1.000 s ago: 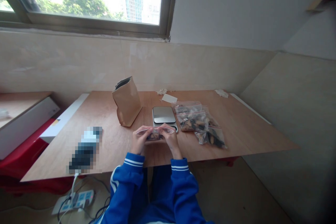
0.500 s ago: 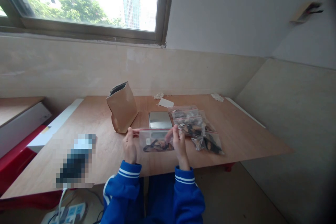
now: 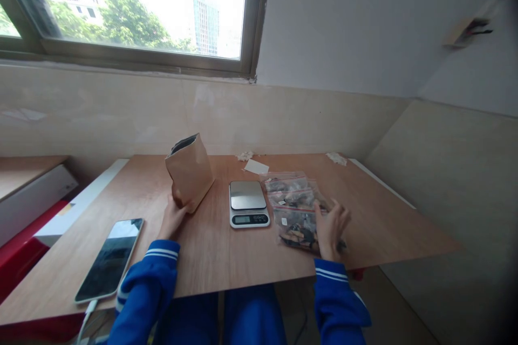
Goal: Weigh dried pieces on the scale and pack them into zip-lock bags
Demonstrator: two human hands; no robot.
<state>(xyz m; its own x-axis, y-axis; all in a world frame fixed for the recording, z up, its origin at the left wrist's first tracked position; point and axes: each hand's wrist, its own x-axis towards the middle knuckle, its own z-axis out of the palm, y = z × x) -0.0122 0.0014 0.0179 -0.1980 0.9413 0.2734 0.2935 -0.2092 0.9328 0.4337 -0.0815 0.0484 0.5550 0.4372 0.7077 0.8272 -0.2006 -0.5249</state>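
At the lower edge of an upright brown paper bag (image 3: 189, 172), my left hand (image 3: 175, 216) grips the base between thumb and fingers. The bag's mouth gapes and shows a dark lining. My right hand (image 3: 331, 226) rests at the right side of a clear zip bag (image 3: 297, 226), its fingers spread and touching the plastic. Dark and tan pieces show inside that zip bag, which has a red seal line and a small white label. More filled zip bags (image 3: 289, 186) lie behind it, overlapping. Between the hands stands a digital kitchen scale (image 3: 250, 220) with a bare metal plate.
A phone (image 3: 111, 259) with a white cable plugged in lies at the table's left. Behind the scale are a white card (image 3: 257, 166) and crumpled whitish scraps (image 3: 245, 156). Another scrap (image 3: 336, 159) sits at the back right. The wooden table (image 3: 218, 264) ends close to my body.
The zip bag I held up with both hands now lies with the others on the right. My left hand has moved left to the paper bag. The scale's display has come into view.
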